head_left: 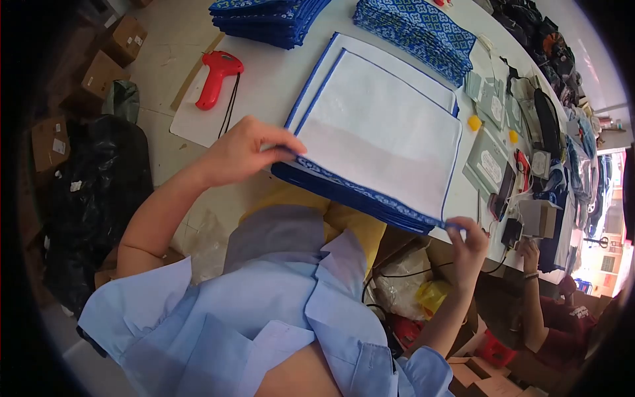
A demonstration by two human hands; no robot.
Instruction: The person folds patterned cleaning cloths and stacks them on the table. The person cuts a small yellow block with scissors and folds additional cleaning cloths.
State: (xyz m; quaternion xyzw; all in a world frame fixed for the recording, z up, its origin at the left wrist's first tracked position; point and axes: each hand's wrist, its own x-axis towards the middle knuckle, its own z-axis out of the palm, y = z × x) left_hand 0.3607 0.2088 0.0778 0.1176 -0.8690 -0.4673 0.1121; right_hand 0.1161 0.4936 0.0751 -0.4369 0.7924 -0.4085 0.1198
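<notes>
A white-backed cloth mat [380,126] with blue edging lies in front of me, on top of a stack of similar mats [344,198]. My left hand [241,152] pinches its near left corner between thumb and fingers. At the near right corner, my right hand [468,248] is closed on the edge. Between both hands the near edge is lifted a little and shows a blue-and-white pattern. Another white mat [337,47] lies partly beneath it, offset toward the far left.
A red tagging gun [218,79] lies on the white table [261,73] at left. Patterned cloth stacks [268,20] [420,36] stand behind. Printed cards [489,162] and yellow pieces [474,123] are at right. A co-worker's hand [529,255] shows by the table's right edge.
</notes>
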